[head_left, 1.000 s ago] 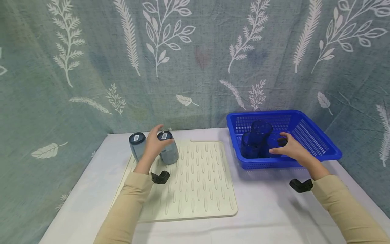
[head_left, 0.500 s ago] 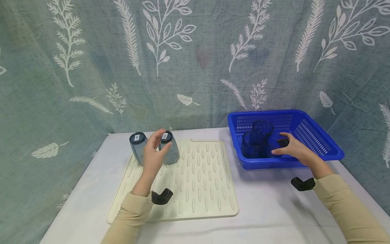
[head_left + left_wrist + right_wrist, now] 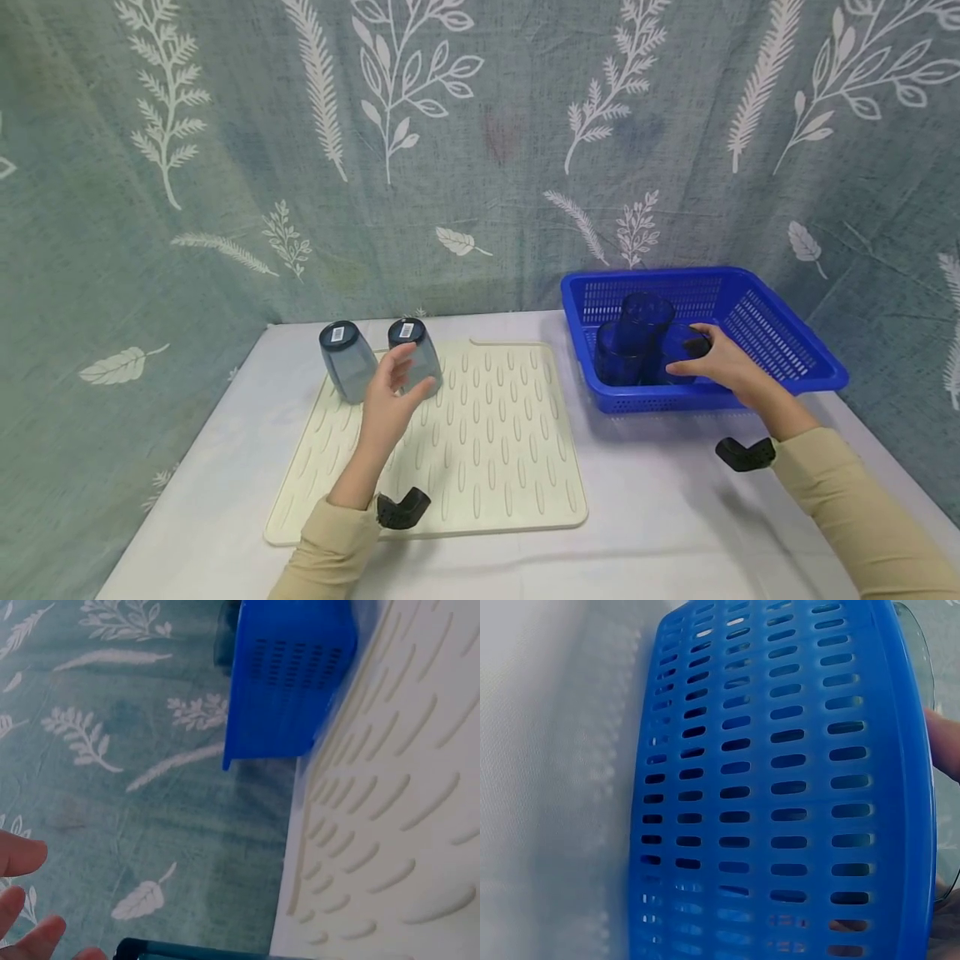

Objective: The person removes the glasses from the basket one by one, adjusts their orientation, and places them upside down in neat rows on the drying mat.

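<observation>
Hovering left hand [image 3: 393, 392], fingers apart, beside upturned cups; right hand [image 3: 712, 362] gripping cup [image 3: 678, 354] inside basket [image 3: 787, 354] rim.

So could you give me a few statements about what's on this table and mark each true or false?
1. Two cups stand upside down on the cream mat. True.
2. The left hand is gripping one of those cups. False: it hangs open just in front of them, holding nothing.
3. The right hand reaches into the blue basket and grips a blue cup. True.
4. The basket stands on the mat. False: it stands on the white tablecloth, to the right of the mat.
5. The basket holds only one cup. False: at least three blue cups show in it.
</observation>
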Demonstrator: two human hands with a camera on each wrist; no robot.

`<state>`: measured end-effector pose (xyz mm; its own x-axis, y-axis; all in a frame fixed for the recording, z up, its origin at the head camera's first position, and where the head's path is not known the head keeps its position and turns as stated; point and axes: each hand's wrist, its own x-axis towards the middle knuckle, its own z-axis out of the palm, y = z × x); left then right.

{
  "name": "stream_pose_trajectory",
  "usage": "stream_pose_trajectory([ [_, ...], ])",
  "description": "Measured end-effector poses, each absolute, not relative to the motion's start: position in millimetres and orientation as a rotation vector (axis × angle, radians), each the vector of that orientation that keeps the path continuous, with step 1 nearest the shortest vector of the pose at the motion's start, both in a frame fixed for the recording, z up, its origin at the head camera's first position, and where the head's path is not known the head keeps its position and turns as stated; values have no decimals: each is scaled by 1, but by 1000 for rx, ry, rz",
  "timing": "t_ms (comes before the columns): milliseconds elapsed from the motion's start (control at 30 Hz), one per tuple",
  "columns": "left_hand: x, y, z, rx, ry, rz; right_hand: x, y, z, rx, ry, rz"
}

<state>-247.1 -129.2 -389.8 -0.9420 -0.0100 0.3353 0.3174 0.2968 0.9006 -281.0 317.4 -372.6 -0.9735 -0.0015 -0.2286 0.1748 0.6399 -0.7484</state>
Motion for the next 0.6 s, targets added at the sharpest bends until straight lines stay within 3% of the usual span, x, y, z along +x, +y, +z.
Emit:
stream_pose_trajectory([
  [600,-252,-135,-402,-146,-2386,-1719,-277,322,-367,151,2624,-1346],
])
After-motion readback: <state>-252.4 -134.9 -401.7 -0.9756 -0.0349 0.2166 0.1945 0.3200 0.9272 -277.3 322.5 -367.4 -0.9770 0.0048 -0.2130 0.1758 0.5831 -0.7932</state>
